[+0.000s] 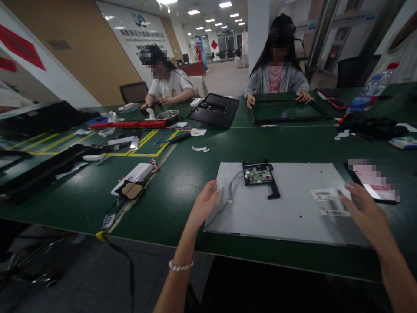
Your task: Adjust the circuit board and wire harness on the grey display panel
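A flat grey metal-backed display panel (286, 217) lies on the green table before me. A green circuit board (259, 175) in a black plastic bracket (274, 190) sits near its upper left, with grey cables (232, 191) running down from it. My left hand (206, 202) is at the panel's left edge, its fingers stretched out and holding nothing. My right hand (368, 213), slightly blurred, is over the panel's right side beside white labels (325, 194), fingers apart. Whether either hand touches the panel I cannot tell.
A phone (374, 182) lies right of the panel. A taped white power unit (133, 180) with cords lies left. Across the table one person holds a black frame (289, 119); a black cover (215, 111) lies near another person. Bottles (368, 93) stand back right.
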`<act>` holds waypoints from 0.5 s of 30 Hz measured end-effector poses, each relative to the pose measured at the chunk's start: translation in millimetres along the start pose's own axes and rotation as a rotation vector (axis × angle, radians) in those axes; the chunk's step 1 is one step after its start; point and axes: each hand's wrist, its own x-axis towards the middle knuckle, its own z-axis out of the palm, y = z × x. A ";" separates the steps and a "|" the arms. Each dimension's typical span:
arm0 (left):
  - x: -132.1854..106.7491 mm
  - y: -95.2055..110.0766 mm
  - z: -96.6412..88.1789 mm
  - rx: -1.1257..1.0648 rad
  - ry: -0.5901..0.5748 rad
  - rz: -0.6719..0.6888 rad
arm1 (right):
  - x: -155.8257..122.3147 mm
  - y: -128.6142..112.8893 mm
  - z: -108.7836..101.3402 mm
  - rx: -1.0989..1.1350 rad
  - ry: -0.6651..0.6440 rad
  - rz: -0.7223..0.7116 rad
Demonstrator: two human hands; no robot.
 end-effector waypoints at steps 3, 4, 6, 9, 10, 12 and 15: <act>-5.2 -8.1 6.9 0.063 0.027 0.051 | -2.9 -5.0 0.9 -0.147 -0.050 -0.047; -7.0 -9.3 8.6 0.095 0.038 0.063 | -3.8 -6.2 1.9 -0.178 -0.050 -0.069; -7.6 -8.0 11.3 0.158 0.056 0.084 | -4.3 -5.9 4.7 -0.227 -0.051 -0.131; 1.7 4.7 15.6 0.221 0.072 0.110 | -1.2 0.9 9.0 -0.278 -0.052 -0.228; 4.3 10.1 17.5 0.231 0.092 0.123 | 0.5 4.0 10.1 -0.289 -0.053 -0.248; -4.0 16.3 22.0 0.233 0.159 0.161 | 3.5 9.5 11.4 -0.305 -0.053 -0.270; -81.7 -4.5 30.5 0.122 0.064 0.223 | 5.4 13.3 12.1 -0.308 -0.060 -0.307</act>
